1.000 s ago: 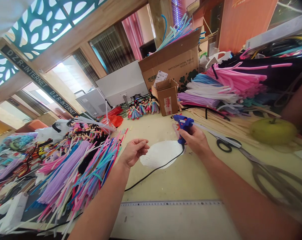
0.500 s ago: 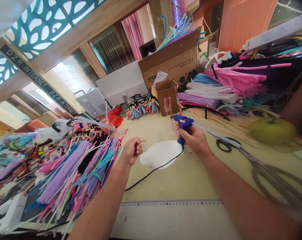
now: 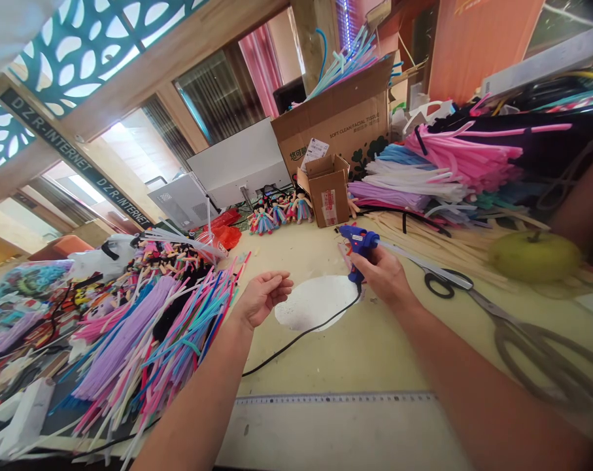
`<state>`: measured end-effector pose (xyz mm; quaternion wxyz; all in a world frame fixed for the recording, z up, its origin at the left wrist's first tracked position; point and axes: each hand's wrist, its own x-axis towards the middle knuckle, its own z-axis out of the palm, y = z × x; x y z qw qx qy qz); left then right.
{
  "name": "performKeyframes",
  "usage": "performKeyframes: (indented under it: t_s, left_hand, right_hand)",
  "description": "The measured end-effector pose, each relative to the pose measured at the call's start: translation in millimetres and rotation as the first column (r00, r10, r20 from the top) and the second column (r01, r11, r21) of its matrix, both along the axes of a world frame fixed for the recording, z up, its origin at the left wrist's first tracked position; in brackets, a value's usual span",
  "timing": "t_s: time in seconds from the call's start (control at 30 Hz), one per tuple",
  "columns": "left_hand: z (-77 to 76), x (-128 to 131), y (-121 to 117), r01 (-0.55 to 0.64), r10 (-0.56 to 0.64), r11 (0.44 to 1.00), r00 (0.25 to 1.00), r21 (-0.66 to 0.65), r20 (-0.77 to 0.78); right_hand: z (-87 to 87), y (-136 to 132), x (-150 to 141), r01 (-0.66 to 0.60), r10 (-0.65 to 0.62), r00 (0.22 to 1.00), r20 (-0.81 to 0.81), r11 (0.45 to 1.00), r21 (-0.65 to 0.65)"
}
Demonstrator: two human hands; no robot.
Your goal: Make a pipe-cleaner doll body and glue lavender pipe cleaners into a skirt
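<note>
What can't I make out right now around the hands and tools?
All in the head view:
Glue gun: trigger hidden by the right hand.
Cord: a stretch hidden behind the left forearm.
Left hand: too small to tell whether its fingertips pinch anything.
Large scissors: handles blurred, cut off by the right edge.
Small box: contents hidden by its walls.

The glue gun (image 3: 361,241) is blue — its cord (image 3: 302,334) black, the fruit (image 3: 534,257) green.
</note>
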<state>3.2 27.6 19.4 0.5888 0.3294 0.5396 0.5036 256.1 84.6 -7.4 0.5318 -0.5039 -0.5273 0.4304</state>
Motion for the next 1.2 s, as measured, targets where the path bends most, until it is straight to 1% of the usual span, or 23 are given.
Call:
performKeyframes:
  t_s: [0.1,0.23,0.37,0.57,0.8,0.97,1.2]
  left_hand:
    - [-0.4,0.5,0.5,-0.025,0.025,0.999,0.999,-0.024,-0.028]
    - [-2.8,1.3,1.6,-0.08,0.08,0.997,0.997,0.019,-0.003]
    - [-3.8,1.3,3.5,-0.095,0.094,0.994,0.995,0.048,0.041]
    - [-1.7,1.8,4.3,-0.116,0.115,0.993,0.991,0.01,0.069]
    - [3.2,3.6,-1.0,-0.093,0.095,0.995,0.994,-0.025,0.062]
    - [3.9,-0.1,0.5,-0.074,0.076,0.997,0.995,-0.032,0.06]
    - [2.1,-6.2,-0.5,-0.094,0.093,0.996,0.994,0.006,0.06]
  right_hand:
    - [0.2,0.3,0.1,0.001,-0.001,1.0,0.002,1.0,0.001]
    - [0.6,0.2,0.4,-0.001,0.001,1.0,0.0,1.0,0.004]
    - [-0.4,0.0,0.2,-0.001,0.001,1.0,0.002,1.0,0.008]
    - [-2.5,1.1,-0.7,0.003,-0.003,1.0,0.004,1.0,0.011]
    - [-4.0,1.5,-0.1,0.006,-0.006,1.0,0.03,1.0,0.014]
    - [-6.0,3.7,0.0,0.011,-0.012,0.999,0.052,1.0,0.021]
    - [-10.1,5.6,1.7,-0.01,0.008,0.996,0.094,1.0,0.021]
